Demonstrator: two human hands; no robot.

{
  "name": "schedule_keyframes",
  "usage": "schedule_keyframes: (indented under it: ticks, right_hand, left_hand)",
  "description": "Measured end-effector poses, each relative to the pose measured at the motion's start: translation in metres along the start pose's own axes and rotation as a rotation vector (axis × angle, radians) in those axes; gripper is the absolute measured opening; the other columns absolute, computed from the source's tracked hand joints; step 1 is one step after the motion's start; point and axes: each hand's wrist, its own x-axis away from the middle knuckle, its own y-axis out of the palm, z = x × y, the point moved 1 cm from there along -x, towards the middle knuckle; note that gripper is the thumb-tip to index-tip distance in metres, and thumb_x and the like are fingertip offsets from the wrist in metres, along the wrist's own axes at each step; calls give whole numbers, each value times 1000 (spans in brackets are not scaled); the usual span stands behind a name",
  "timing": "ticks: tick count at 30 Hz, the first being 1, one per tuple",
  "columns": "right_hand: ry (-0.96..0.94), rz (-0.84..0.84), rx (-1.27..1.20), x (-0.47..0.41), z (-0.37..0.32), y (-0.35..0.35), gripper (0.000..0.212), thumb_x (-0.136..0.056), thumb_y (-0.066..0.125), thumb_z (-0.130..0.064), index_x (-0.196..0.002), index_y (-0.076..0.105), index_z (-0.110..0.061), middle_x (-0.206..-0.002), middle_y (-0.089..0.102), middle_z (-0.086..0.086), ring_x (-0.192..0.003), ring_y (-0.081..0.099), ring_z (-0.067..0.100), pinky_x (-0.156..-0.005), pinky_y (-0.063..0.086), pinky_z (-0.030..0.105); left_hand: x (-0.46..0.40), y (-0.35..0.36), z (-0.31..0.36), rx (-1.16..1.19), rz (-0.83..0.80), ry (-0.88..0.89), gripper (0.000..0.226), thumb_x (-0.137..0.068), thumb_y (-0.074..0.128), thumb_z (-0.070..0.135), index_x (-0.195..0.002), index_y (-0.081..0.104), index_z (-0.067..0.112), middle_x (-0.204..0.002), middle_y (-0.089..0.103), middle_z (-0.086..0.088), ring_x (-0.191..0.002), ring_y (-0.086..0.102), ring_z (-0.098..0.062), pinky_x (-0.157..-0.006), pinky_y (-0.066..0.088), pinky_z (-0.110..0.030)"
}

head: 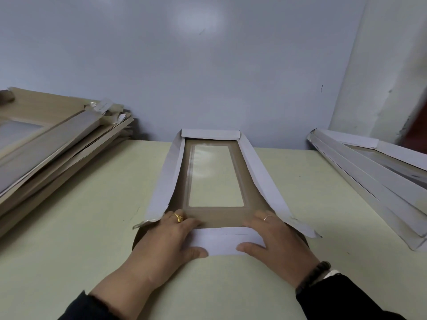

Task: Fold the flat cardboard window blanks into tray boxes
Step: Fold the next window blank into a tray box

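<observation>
Packing workroom, plain worktable (69,227), bare wall (208,65), stacked cardboard blanks (57,139), folded trays (369,172)

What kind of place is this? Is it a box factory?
Probably a small packing workroom. A pile of flat blanks lies on the pale table, folded trays are stacked opposite, and both hands press one window blank.

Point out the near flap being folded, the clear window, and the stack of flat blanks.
Near flap (225,242), head view: white middle, between both hands.
Clear window (215,175), head view: film centre.
Flat blanks stack (57,139), head view: top sheets.
</observation>
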Motion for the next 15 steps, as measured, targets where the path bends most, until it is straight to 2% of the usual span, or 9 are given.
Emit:
schedule_keyframes:
  ticks: [2,4,6,7,8,9,11,12,15]
  right_hand:
    - [-6,29,-15,0,-1,-1,32,-83,60,-45,-105,61,-20,-84,37,-24,-93,44,2,-69,29,15]
    - [-60,128,24,2,-3,-4,24,-74,75,-32,-88,67,-14,-80,50,-16,-81,56,10,-64,35,17]
    - [-114,198,97,4,-10,-8,26,-60,86,-24,-69,65,-14,-69,57,-8,-61,59,10,-49,40,20]
    - [-136,210,133,5,-12,-10,28,-56,88,-23,-65,63,-14,-67,57,-6,-55,57,11,-44,42,23]
    - [-166,219,162,5,-15,-11,29,-55,88,-22,-63,61,-14,-66,56,-5,-51,56,13,-40,41,20]
    - [-200,229,183,6,-17,-13,30,-55,88,-20,-61,58,-14,-66,55,-4,-48,54,15,-39,41,18]
    - [-261,244,236,10,-22,-17,33,-55,86,-15,-60,53,-14,-65,53,-2,-43,50,17,-39,40,18]
    - [-292,248,271,12,-24,-18,33,-54,85,-13,-59,52,-14,-64,52,-2,-43,48,17,-39,39,19]
    - [-366,189,328,20,-27,-19,32,-50,80,-13,-61,50,-18,-66,51,-6,-45,47,13,-42,34,23]
  left_hand:
    - [1,-1,3,-70,26,20,51,-84,51,56,-131,41,39,-105,36,17,-111,35,-3,-85,35,-18]
    - [5,-5,8,-95,104,114,44,-87,48,54,-127,47,36,-108,42,15,-108,41,-4,-81,37,-17]
    - [9,-16,18,-81,229,274,36,-89,44,47,-114,60,26,-105,52,10,-97,51,-7,-72,40,-15]
    - [10,-22,20,-21,315,343,36,-90,42,42,-109,64,20,-103,56,6,-93,53,-8,-72,41,-16]
    - [10,-27,19,48,432,377,35,-91,42,36,-106,67,15,-101,58,3,-90,54,-8,-74,41,-15]
    - [10,-32,14,108,535,361,33,-91,44,32,-103,68,13,-100,59,2,-89,53,-7,-77,41,-13]
    - [9,-42,-1,225,635,213,21,-90,51,24,-96,70,17,-96,59,15,-86,51,2,-75,36,-2]
    - [9,-44,-12,271,620,106,13,-89,57,18,-93,69,22,-96,59,18,-86,50,7,-71,34,1]
    - [13,-41,-46,310,418,-56,44,-83,60,-5,-80,66,38,-94,62,19,-88,49,13,-71,34,-2]
